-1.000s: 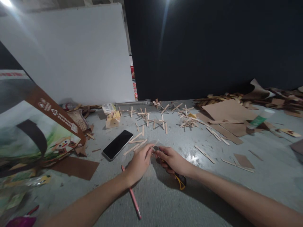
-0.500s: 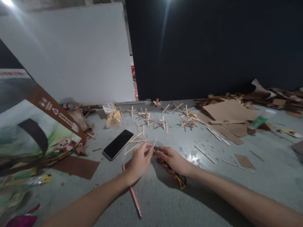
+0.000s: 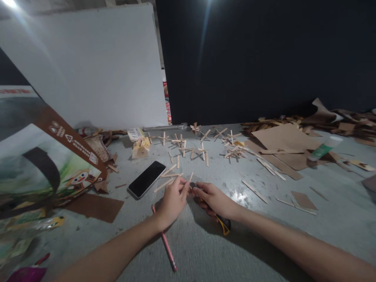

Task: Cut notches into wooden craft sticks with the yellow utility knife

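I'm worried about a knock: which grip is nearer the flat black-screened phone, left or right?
Left. The left grip sits just right of the phone, not touching it; the right grip is farther right, beyond the left one.

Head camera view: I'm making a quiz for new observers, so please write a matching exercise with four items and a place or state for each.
1. Phone
2. Pink pencil
3. Left hand
4. Right hand

A. Grips a black-and-yellow tool
B. Passes beneath the left wrist
C. Pinches a thin wooden stick
D. Lies with its screen dark

Pairs: 1-D; 2-B; 3-C; 4-A
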The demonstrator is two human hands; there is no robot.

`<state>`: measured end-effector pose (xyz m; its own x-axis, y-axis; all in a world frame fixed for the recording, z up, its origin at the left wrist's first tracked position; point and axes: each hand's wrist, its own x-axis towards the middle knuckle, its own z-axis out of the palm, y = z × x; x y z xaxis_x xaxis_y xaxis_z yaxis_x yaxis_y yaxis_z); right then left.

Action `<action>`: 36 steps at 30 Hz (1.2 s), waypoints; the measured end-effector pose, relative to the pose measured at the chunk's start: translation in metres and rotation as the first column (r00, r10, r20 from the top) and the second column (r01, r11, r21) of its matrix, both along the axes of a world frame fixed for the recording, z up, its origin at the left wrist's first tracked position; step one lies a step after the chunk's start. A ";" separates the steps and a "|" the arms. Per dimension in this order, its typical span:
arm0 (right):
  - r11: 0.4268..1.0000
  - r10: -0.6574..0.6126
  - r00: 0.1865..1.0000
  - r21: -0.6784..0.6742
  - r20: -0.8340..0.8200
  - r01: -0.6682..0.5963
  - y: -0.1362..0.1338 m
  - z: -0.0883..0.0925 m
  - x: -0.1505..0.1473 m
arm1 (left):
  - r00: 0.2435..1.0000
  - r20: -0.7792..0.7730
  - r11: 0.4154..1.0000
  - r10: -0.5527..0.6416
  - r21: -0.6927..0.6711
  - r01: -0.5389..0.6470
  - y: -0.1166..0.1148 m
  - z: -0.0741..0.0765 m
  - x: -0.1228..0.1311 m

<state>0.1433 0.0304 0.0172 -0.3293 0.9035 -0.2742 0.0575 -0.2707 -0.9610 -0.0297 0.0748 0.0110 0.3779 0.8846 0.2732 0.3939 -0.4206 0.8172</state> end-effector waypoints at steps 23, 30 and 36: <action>0.993 0.044 0.999 -0.111 -0.008 -0.045 0.006 0.004 0.008 | 0.999 0.028 0.998 -0.037 -0.051 0.038 0.004 -0.006 0.000; 0.998 -0.062 0.998 0.024 0.018 0.061 -0.004 0.001 -0.006 | 1.000 0.002 0.999 -0.017 -0.034 0.017 0.004 -0.006 -0.001; 0.999 -0.049 0.999 0.001 0.014 0.049 -0.001 0.001 -0.004 | 1.000 0.013 0.999 -0.025 -0.049 0.025 0.004 -0.004 -0.001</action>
<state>0.1396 0.0290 0.0186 -0.2807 0.9188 -0.2775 0.0580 -0.2724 -0.9604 -0.0303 0.0785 0.0072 0.3969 0.8874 0.2347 0.3737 -0.3898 0.8417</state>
